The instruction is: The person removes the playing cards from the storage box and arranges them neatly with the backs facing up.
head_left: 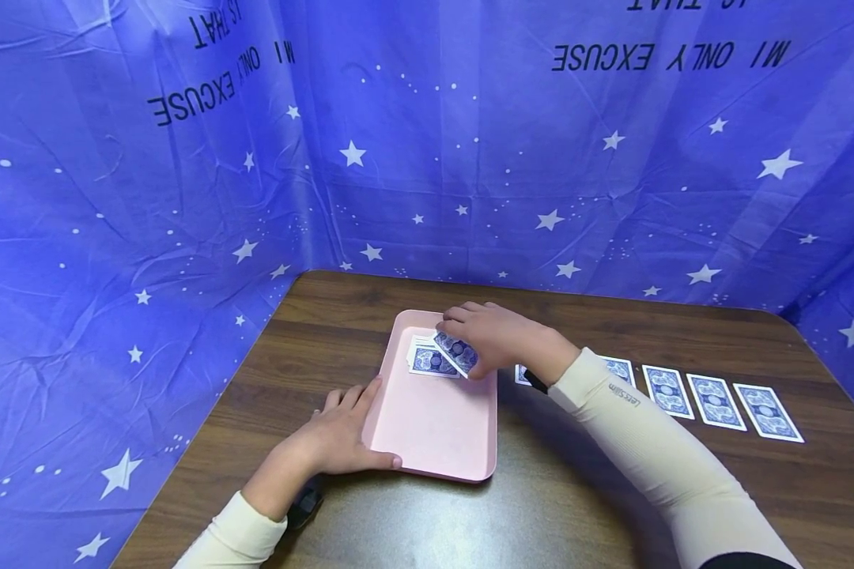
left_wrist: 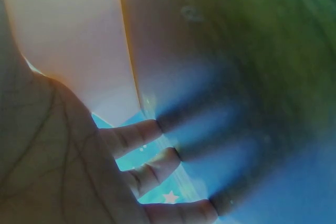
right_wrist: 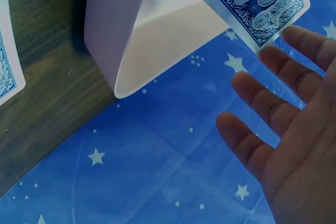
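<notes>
A blue-backed playing card [head_left: 456, 352] is held by my right hand [head_left: 494, 336], thumb at its near edge and fingers at its far edge, over the far half of a pink tray [head_left: 430, 427]. In the right wrist view the held card [right_wrist: 257, 3] is tilted, with the fingertips at one edge. Beneath it, a small pile of face-down cards [head_left: 430, 363] lies slightly fanned inside the tray. My left hand [head_left: 338, 438] rests against the tray's left side, fingers extended, its thumb along the near rim. The left wrist view shows this palm [left_wrist: 63, 150] beside the tray [left_wrist: 73, 30].
Right of the tray, several face-down cards lie in a row on the brown wooden table [head_left: 576, 506], including a far-right card [head_left: 768, 412] and its neighbour [head_left: 716, 401]. My right forearm partly covers the row. A blue star-printed curtain [head_left: 470, 158] hangs behind the table.
</notes>
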The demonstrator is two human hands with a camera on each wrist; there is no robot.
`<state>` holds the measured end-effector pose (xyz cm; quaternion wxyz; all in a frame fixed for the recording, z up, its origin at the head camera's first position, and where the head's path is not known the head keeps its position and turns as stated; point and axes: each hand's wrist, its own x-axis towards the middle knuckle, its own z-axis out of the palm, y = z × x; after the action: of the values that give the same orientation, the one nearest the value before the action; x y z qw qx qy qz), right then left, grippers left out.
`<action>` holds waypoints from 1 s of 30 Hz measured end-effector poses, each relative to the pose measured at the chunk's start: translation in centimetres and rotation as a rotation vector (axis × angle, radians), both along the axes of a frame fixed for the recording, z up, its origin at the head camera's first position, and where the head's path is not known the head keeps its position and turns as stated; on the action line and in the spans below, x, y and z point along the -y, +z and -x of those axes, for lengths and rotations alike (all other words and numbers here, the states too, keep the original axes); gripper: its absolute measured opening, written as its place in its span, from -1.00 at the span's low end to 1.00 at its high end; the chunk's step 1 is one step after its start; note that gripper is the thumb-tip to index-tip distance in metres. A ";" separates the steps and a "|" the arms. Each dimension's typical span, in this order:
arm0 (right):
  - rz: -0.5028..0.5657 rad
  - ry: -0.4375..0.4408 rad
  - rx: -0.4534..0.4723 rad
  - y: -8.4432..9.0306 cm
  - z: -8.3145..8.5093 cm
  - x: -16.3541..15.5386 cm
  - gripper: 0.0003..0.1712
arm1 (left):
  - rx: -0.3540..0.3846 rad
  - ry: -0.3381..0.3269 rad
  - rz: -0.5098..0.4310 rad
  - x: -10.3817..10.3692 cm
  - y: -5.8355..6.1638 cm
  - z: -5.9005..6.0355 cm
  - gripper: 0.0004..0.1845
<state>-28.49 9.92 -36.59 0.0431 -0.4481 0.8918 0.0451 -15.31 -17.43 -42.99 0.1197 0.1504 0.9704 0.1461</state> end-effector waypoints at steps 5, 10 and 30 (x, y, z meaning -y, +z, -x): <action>0.036 -0.037 -0.028 0.1 -0.3 -1.4 0.08 | 0.003 0.003 -0.002 -0.1 0.0 0.0 0.41; 0.073 -0.054 -0.047 0.2 -1.0 -2.7 0.08 | 0.004 0.007 -0.007 -0.2 0.1 0.0 0.41; 0.099 -0.262 -0.071 -2.0 -4.5 -8.0 0.05 | 0.005 0.011 -0.004 -0.3 0.1 0.0 0.42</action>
<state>-23.97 17.88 -38.60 -0.0051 -0.3277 0.9447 0.0111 -15.28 -17.11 -42.87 0.1213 0.1451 0.9706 0.1491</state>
